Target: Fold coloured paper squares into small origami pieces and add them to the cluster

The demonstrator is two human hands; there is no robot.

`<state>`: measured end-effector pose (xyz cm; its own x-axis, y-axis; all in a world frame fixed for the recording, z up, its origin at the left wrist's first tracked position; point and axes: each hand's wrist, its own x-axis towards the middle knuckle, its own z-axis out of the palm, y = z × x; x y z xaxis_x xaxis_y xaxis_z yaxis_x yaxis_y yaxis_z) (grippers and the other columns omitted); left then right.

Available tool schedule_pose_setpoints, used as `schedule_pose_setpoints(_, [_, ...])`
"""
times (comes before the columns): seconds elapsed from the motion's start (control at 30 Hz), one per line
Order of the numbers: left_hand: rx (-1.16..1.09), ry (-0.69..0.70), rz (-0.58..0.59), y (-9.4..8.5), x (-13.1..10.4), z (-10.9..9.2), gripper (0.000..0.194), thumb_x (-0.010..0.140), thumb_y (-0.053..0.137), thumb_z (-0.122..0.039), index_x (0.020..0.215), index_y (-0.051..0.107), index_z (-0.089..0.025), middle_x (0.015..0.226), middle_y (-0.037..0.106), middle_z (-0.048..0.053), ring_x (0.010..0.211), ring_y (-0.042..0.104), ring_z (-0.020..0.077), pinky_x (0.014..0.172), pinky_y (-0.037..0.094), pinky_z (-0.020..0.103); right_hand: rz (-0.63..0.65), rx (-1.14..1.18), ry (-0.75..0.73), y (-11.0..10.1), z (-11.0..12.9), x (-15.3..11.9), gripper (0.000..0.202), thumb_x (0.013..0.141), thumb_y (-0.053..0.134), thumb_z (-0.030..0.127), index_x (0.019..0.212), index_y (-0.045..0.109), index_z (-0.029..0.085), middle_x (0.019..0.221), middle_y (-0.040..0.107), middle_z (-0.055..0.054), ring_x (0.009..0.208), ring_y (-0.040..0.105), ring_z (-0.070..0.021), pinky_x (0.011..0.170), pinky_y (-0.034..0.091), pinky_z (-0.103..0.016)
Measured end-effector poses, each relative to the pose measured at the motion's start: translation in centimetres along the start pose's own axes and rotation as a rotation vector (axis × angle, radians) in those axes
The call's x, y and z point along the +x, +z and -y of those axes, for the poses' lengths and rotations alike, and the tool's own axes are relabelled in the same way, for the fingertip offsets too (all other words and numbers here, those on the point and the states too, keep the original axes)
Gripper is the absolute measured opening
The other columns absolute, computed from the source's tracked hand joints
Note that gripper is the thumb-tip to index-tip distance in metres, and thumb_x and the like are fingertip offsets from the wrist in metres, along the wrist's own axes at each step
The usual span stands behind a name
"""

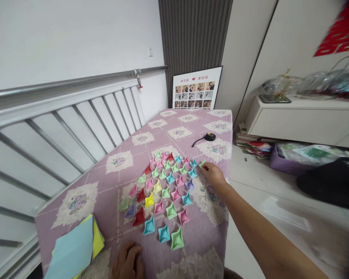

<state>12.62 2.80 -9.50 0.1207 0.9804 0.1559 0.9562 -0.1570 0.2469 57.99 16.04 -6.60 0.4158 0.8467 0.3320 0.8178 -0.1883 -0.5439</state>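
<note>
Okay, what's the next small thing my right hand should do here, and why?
Probably ease the right hand open and leave the green folded paper there: the fingertips appear to pinch it, and it's already just right of a blue folded piece, at the arrangement's far right corner.

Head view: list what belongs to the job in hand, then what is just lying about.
Likely in the job: green folded paper piece in right hand; other coloured folded paper pieces; perhaps loose paper sheets.

Likely lying about: black tape measure; purple bin.
</note>
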Motion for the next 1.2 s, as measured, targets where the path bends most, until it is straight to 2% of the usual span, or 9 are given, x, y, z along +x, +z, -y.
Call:
schedule_pose_setpoints(0.5, [0.018,-0.014,-0.002,0.1,0.0,0.1,0.030,0.082,0.045,-0.020,0.094,0.071,-0.029,0.115,0.064,0.003,0.106,0.059,0.0239,0.091,0.047,0.039,-0.014,0.053,0.009,0.0,0.1,-0.4,0.015,0.074,0.049,0.026,0.069,0.062,0.020,0.072,0.061,-0.002,0.068,0.051,-0.0141,0.063,0.035,-0.024])
schedule_pose_setpoints(0.7, [-0.007,-0.015,-0.002,0.1,0.1,0.1,0.030,0.079,0.047,-0.019,0.093,0.071,-0.029,0.112,0.065,0.002,0.104,0.059,0.0238,0.093,0.047,0.038,-0.058,0.122,0.064,0.2,0.0,-0.7,0.020,0.072,0.055,0.030,0.086,0.063,0.019,0.076,0.062,-0.002,0.069,0.054,-0.0146,0.067,0.040,-0.026])
schedule_pose_setpoints(0.8, [-0.004,-0.008,-0.010,0.1,0.1,0.1,0.030,0.079,0.047,-0.019,0.093,0.072,-0.029,0.112,0.065,0.003,0.104,0.059,0.0243,0.091,0.048,0.038,-0.102,0.155,0.134,-0.1,-0.1,-1.7,0.027,0.073,0.055,0.034,0.093,0.061,0.018,0.073,0.062,-0.001,0.065,0.054,-0.0149,0.065,0.041,-0.027])
schedule_pose_setpoints(1.0, [-0.016,-0.010,0.012,0.1,0.1,0.1,0.029,0.081,0.046,-0.020,0.094,0.071,-0.028,0.114,0.064,0.003,0.103,0.059,0.0243,0.092,0.047,0.039,-0.213,0.183,0.262,-0.6,-0.5,-4.2,0.032,0.079,0.047,0.041,0.094,0.060,0.017,0.079,0.066,-0.006,0.068,0.058,-0.0175,0.065,0.043,-0.029])
schedule_pose_setpoints(1.2, [-0.007,-0.046,0.011,-0.3,0.0,-0.5,0.030,0.082,0.045,-0.019,0.095,0.070,-0.029,0.115,0.063,0.002,0.105,0.058,0.0234,0.094,0.044,0.040,-0.200,0.163,0.190,-0.8,-0.1,-6.4,0.028,0.079,0.043,0.036,0.090,0.061,0.018,0.083,0.065,-0.006,0.074,0.058,-0.0182,0.070,0.044,-0.031])
